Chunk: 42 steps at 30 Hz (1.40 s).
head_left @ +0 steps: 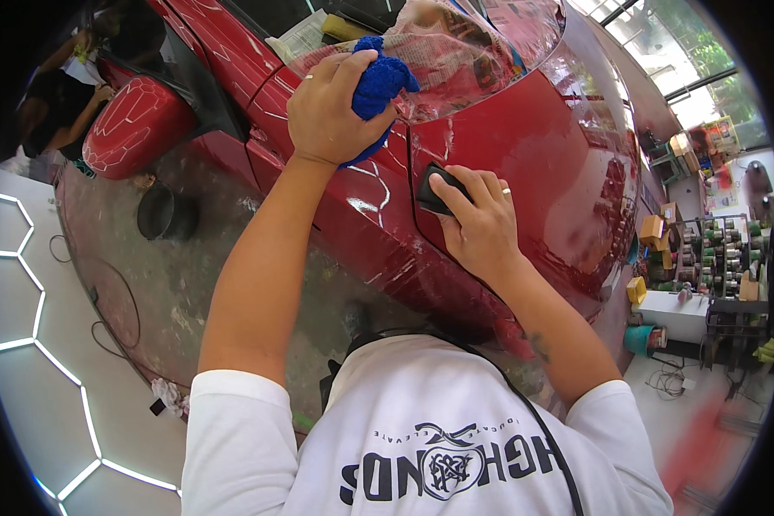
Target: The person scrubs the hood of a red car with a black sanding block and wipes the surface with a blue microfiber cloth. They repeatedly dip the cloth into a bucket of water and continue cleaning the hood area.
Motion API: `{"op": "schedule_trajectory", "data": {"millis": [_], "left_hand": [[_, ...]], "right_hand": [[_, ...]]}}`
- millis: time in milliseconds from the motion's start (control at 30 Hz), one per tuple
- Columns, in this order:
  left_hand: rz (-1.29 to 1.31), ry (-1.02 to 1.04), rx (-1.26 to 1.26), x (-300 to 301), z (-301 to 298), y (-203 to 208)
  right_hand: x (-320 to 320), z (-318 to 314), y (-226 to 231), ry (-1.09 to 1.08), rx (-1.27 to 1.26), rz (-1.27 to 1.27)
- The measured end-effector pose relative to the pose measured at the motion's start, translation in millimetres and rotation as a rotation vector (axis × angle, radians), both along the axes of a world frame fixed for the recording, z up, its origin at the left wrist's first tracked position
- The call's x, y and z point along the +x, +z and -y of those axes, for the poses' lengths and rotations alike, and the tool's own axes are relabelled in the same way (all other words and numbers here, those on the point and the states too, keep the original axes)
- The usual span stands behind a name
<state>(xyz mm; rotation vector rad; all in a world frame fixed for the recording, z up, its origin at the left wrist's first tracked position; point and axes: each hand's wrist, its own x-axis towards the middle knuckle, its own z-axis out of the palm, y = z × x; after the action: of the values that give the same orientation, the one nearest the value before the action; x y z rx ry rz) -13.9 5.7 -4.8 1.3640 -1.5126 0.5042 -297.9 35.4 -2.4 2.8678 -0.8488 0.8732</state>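
My left hand (328,107) is closed round a crumpled blue cloth (385,84), resting near the base of the windshield on a red car (512,138). Lower and to the right, my right hand (483,219) grips a small black block (437,187) against the panel, beside the seam between hood and fender. The underside of the block is hidden. Wet-looking sheen and light reflections cover the red paint. Newspaper and clear plastic sheeting (451,64) lie over the windshield area, with a yellowish block (342,28) on top.
A red side mirror (138,125) juts out at the left, near another person (56,107) in dark clothes. On the stained floor stands a black bucket (168,212); a thin cable (129,292) curls nearby. Shelves of cans (715,258) and a white table (672,314) are at the right.
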Motion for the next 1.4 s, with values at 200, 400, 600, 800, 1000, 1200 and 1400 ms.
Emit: {"op": "schedule_trajectory", "data": {"millis": [200, 400, 600, 800, 1000, 1200, 1400], "left_hand": [[-0.002, -0.002, 0.0, 4, -2, 4], [0.012, 0.002, -0.038, 2, 3, 3], [0.017, 0.007, -0.02, 4, 2, 1], [0.014, 0.0, -0.011, 3, 2, 2], [0.008, -0.001, -0.034, 3, 2, 2], [0.009, 0.01, -0.06, 5, 8, -3], [0.017, 0.002, -0.078, 6, 5, -2]], "right_hand": [[18, 35, 26, -0.094, 0.099, 0.176], [-17, -34, 74, -0.08, 0.865, -0.392], [30, -19, 62, -0.121, 0.908, -0.603], [8, -35, 60, -0.099, 0.835, -0.616], [-48, -32, 63, -0.007, 0.558, -0.211], [-23, 5, 18, 0.109, 0.097, -0.105], [-16, 9, 21, 0.126, 0.06, -0.194]]}}
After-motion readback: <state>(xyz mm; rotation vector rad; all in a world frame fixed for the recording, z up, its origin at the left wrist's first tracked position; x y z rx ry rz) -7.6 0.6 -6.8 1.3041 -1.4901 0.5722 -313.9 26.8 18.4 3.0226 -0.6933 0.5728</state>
